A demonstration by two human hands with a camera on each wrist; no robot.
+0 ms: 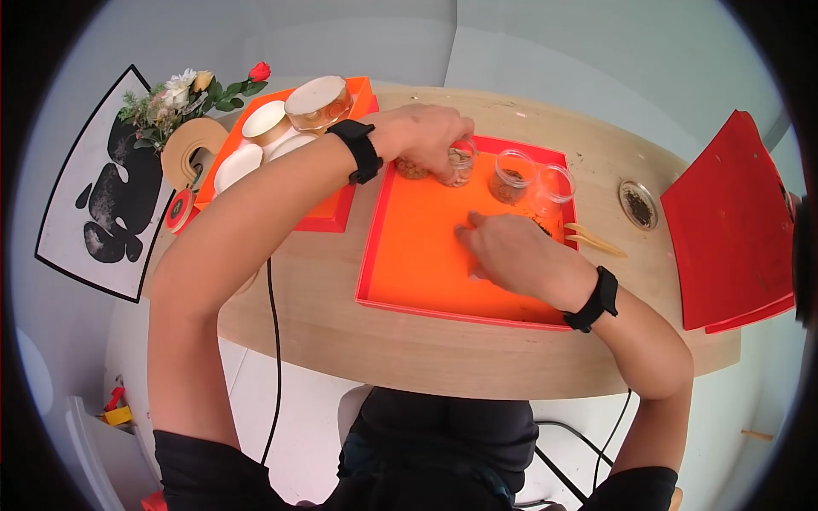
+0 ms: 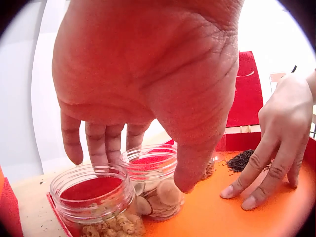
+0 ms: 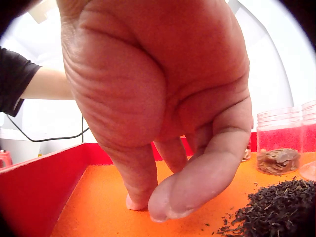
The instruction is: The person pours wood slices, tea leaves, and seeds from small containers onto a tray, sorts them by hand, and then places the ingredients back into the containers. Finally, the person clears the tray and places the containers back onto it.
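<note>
In the head view my left hand (image 1: pixel 426 134) reaches over a clear jar of pale round slices (image 1: pixel 458 177). The left wrist view shows its thumb and fingers on opposite sides of that jar (image 2: pixel 160 200). Beside it stands a jar of knobbly tan pieces (image 2: pixel 116 224). My right hand (image 1: pixel 528 255) touches the orange tray floor (image 1: pixel 417 255) with its fingertips, fingers extended and holding nothing. Near it lies a heap of dark dried leaves (image 3: pixel 281 207), mostly hidden from the head view. A jar of brown flakes (image 1: pixel 509 187) and another clear jar (image 1: pixel 555 189) stand farther back.
Wooden tweezers (image 1: pixel 596 242) lie over the tray's right edge, with a small dish of dark bits (image 1: pixel 638 206) beyond. An orange box of round containers (image 1: pixel 345 204), a tape roll (image 1: pixel 180 210) and flowers (image 1: pixel 183 94) are at left. A red folder (image 1: pixel 728 230) stands at right.
</note>
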